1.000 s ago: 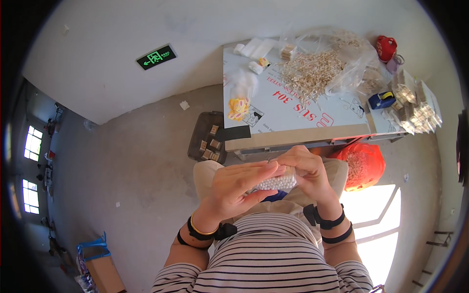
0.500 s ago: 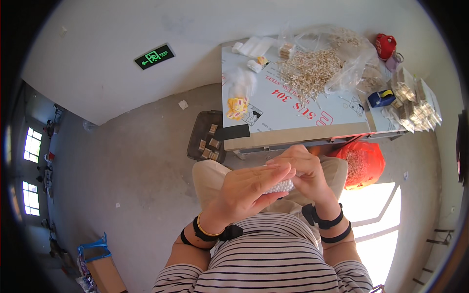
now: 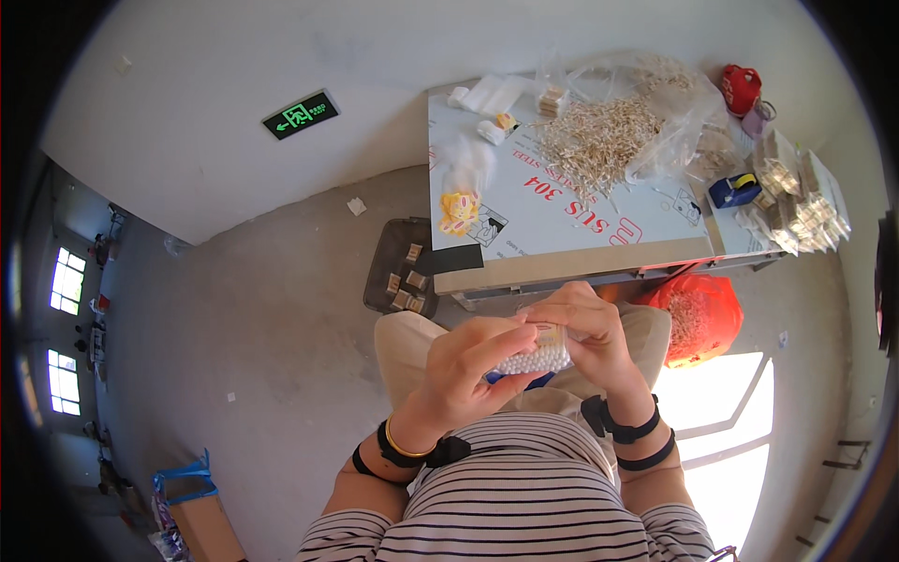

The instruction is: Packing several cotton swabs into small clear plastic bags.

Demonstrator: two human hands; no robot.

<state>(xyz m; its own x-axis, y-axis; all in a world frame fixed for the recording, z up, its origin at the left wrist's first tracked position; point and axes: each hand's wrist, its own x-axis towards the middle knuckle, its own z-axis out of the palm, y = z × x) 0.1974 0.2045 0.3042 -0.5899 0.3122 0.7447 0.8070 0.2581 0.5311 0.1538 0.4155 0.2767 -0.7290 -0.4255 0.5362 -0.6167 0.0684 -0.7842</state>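
Between my two hands, above my lap, is a clear pack of cotton swabs (image 3: 532, 362), its white round tips facing me and a pale label on its upper side. My left hand (image 3: 473, 365) grips the left end, thumb below and fingers over the top. My right hand (image 3: 592, 330) closes round the other end, fingers bent across the far side. Part of the pack is hidden behind the fingers. Beyond them, a large pile of loose cotton swabs (image 3: 599, 140) with wooden sticks lies on the metal-topped table (image 3: 524, 225).
Yellow labels (image 3: 459, 212) lie at the table's left side. A blue tape dispenser (image 3: 733, 190) and stacked swab packs (image 3: 796, 201) are at the right. A dark bin (image 3: 384, 258) holding several packs stands on the floor, left of the table. A red bag (image 3: 707, 318) sits below the table.
My left fingers have lifted and drawn back from over the pack, so its label and more of its white tips now show. Both hands still hold it.
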